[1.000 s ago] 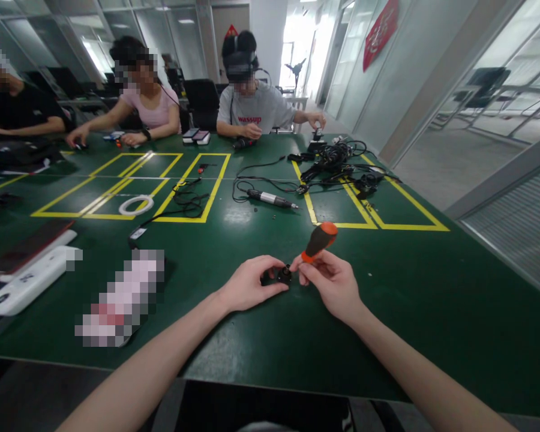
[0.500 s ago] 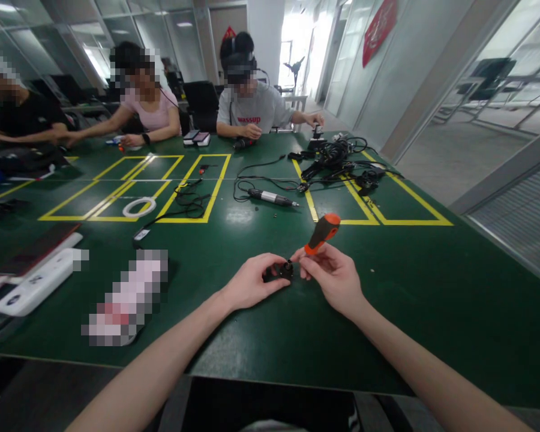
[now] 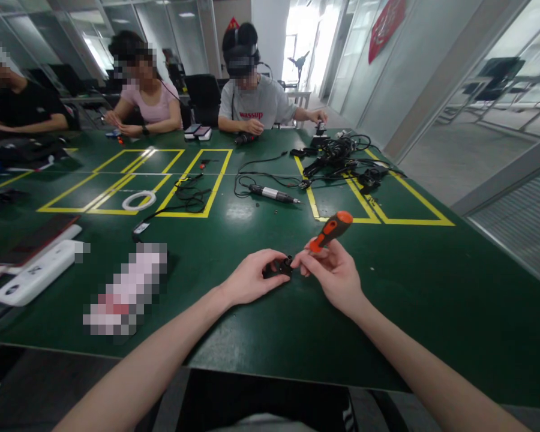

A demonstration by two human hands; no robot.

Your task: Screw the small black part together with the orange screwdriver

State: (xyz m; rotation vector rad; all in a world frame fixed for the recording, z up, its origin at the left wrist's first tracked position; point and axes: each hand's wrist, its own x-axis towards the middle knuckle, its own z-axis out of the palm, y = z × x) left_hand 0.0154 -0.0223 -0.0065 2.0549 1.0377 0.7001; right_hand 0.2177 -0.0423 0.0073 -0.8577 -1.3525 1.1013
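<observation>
A: pics look busy, whatcha holding?

B: my L hand (image 3: 252,279) pinches a tiny black part (image 3: 287,266) w/ a stubby upright bit, low over the green table (image 3: 432,288). R hand (image 3: 335,273) grips an orange + dark screwdriver (image 3: 334,228), handle tilted up right.

A: other stuff?

B: pen-shaped tool (image 3: 272,193) beyond, cable tangle (image 3: 333,157) further back. R hand hides most of the shaft; tip contact = can't tell, tbh.
</observation>
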